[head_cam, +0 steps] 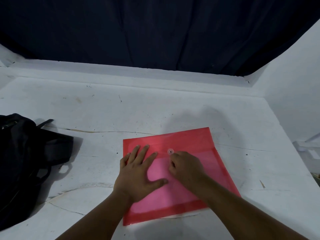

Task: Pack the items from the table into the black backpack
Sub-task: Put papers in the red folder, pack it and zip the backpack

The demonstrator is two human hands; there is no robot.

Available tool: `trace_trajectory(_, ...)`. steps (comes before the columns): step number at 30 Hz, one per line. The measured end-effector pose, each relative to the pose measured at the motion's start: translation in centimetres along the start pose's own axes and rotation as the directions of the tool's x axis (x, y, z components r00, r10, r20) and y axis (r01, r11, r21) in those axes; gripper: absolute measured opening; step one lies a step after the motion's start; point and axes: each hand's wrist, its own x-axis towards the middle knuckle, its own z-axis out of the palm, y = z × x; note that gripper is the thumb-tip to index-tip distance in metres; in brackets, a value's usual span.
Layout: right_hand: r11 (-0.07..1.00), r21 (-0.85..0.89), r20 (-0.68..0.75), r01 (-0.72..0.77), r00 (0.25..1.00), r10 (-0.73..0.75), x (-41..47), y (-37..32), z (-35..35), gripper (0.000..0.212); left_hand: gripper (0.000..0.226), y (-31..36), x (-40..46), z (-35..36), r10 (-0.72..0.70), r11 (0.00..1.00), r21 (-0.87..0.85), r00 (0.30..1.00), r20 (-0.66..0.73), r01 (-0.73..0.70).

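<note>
Folder: a red snap-button folder [180, 179] lies flat on the white surface [103, 110], awaiting packing.
Left hand [138, 172]: spread flat, pinning the folder.
Right hand [185, 167]: fingers curled at the snap button [170, 151], likely closing it.
Backpack: the black backpack [22, 161] slumps well apart, at left.

Black backpack [26, 161] cut off at left edge; opening unseen.

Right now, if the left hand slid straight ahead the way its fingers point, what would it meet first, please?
Probably only the far top edge of the red folder under the left hand, then bare white table. The snap button lies to its right.
</note>
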Motion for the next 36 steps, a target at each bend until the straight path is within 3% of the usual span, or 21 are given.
trace_trajectory(4,0.98,-0.003,0.03,0.2,0.979,-0.199,0.5,1.3,-0.7,0.02,0.099,0.0,0.0,0.0,0.007,1.0,-0.01,1.0,-0.026,-0.007)
trace_trajectory(8,0.961,0.041,0.087,0.272,0.957,-0.275,1.4,2.0,-1.3,0.018,0.1,0.0,0.0,0.0,-0.002,1.0,0.025,1.0,0.001,0.002)
trace_trajectory(17,0.955,0.254,0.132,0.154,0.972,-0.192,2.8,2.4,-1.3,0.014,0.098,0.2,-0.1,-0.1,-0.002,1.0,0.018,1.0,-0.014,0.002)
trace_trajectory(23,0.924,0.375,0.048,0.078,0.993,-0.104,2.5,2.6,-0.8,0.014,0.096,0.2,-0.1,0.2,0.004,1.0,-0.011,0.999,-0.038,-0.004)
trace_trajectory(36,0.966,0.244,0.088,0.08,0.991,-0.105,2.6,2.7,-0.5,0.021,0.096,0.2,-0.2,0.0,-0.004,1.0,-0.011,0.999,-0.041,0.004)
